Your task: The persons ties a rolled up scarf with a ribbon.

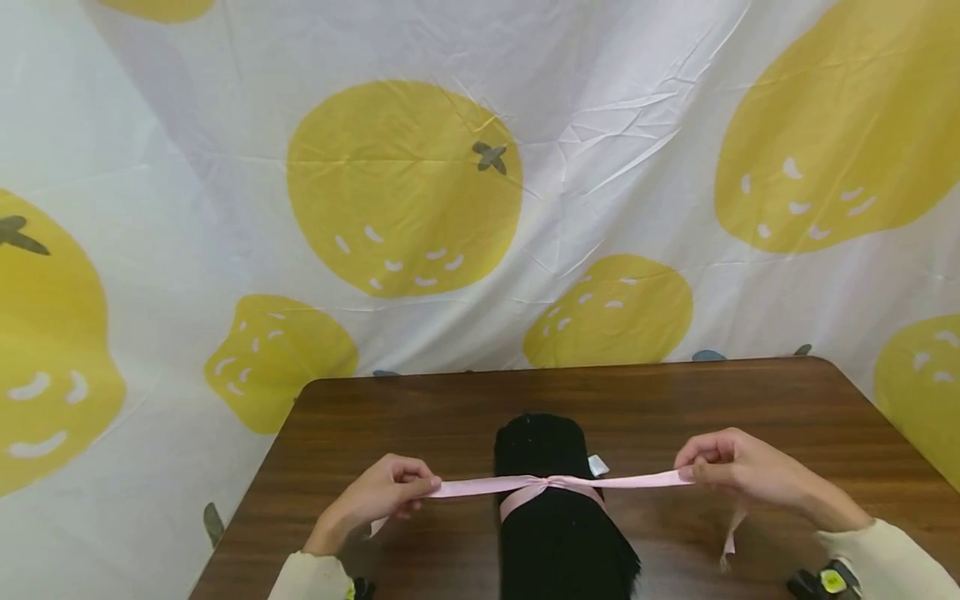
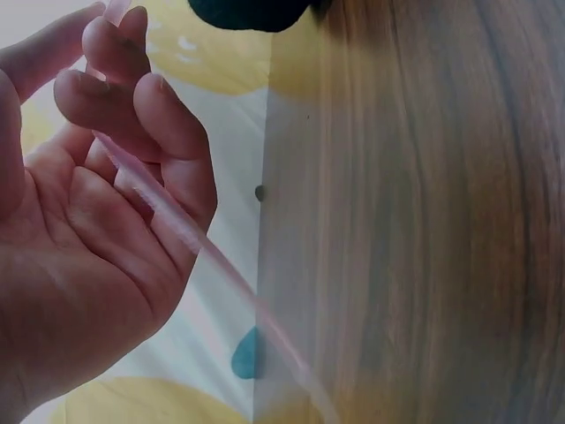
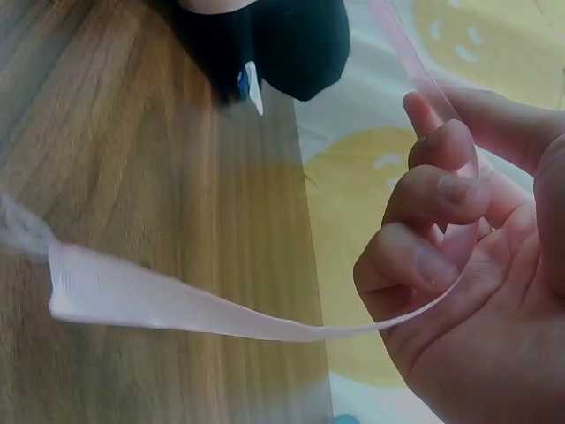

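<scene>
A rolled black cloth (image 1: pixel 558 546) lies lengthwise on the brown table, with a pink ribbon (image 1: pixel 480 486) around it and crossed in a knot on top. My left hand (image 1: pixel 386 492) pinches one ribbon end out to the left; the loose tail trails from the palm in the left wrist view. On the other side my right hand (image 1: pixel 738 471) pinches the opposite end, and its frayed tail (image 3: pixel 159 296) hangs below the curled fingers. Between both hands the ribbon runs nearly straight across the roll. A small white tag (image 1: pixel 597 466) sticks out at the roll's right side.
The dark wood-grain table (image 1: pixel 420 417) has rounded far corners. Right behind it hangs a white cloth backdrop (image 1: pixel 600 183) printed with large yellow fruit. Dark wrist devices (image 1: pixel 825 581) sit at both cream sleeves.
</scene>
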Demonstrator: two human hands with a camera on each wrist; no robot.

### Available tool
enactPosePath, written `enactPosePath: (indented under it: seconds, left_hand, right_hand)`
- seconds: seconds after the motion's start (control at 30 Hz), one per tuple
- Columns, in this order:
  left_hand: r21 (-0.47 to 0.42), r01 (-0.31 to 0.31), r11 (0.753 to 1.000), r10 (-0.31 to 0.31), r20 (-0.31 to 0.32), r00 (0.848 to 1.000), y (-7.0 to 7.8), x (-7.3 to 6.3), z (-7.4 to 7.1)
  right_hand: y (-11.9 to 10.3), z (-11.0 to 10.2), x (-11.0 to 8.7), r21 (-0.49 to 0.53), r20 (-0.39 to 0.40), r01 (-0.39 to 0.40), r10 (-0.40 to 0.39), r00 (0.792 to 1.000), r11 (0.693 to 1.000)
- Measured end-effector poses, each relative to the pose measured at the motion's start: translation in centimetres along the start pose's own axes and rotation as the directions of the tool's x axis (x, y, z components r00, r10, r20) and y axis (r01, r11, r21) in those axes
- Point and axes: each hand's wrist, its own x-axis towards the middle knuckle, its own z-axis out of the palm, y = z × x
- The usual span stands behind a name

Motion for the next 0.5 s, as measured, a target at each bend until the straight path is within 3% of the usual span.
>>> enactPosePath:
  seconds: [0.13, 0.5]
  left_hand:
    - [-0.034, 0.006, 0.999, -0.007, -0.004, 1.000, -0.2, -0.2, -0.3]
    - [0.026, 0.032, 0.999, -0.031, -0.024, 0.999, -1.0, -0.8, -1.3]
  right_hand:
    - [0.0, -0.4, -0.4, -0.021, -0.017, 0.002, -0.002, 1.000, 1.000]
    - [0.4, -1.3, -1.4, -0.017, -0.050, -0.035, 0.035, 0.998, 0.999]
